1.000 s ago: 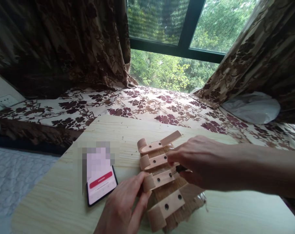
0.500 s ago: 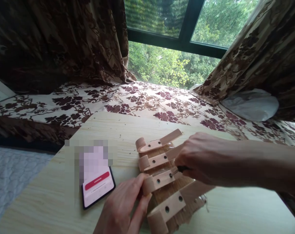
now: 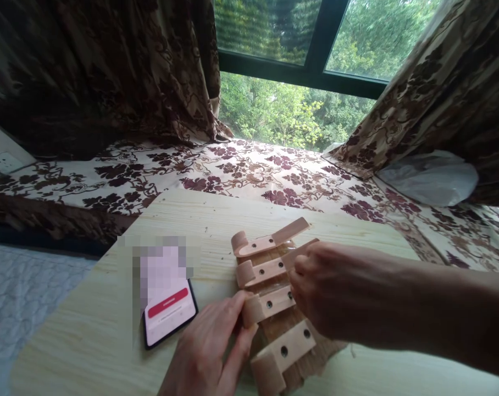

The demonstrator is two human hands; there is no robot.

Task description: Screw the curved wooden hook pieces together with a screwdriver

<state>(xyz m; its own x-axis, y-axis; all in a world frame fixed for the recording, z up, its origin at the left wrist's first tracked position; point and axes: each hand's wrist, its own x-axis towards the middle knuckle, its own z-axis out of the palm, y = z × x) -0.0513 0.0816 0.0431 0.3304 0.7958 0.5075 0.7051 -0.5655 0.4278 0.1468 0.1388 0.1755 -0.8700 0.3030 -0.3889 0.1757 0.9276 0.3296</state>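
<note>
Several pale wooden pieces with curled ends and dark screw holes lie side by side across a cardboard piece (image 3: 274,325) with clear tape on it. My left hand (image 3: 212,344) grips the rounded end of the third wooden piece (image 3: 270,305) from the back, thumb and forefinger around it. My right hand (image 3: 315,283) is closed over the right part of that same piece, by its right hole. Whatever its fingers hold is hidden. The nearest wooden piece (image 3: 294,344) lies below my right hand, and the farthest one (image 3: 270,242) is untouched.
A phone (image 3: 171,316) with a lit screen, partly blurred out, lies on the light wooden table (image 3: 93,324) at the left. Small dark crumbs dot the table behind. Beyond are a floral-covered ledge (image 3: 249,170), patterned curtains, a window and a white plastic bag (image 3: 433,176).
My right hand has turned and shifted slightly down and left; the dark object seen at its fingers before is now hidden. My left hand keeps its grip. The view has shifted slightly.
</note>
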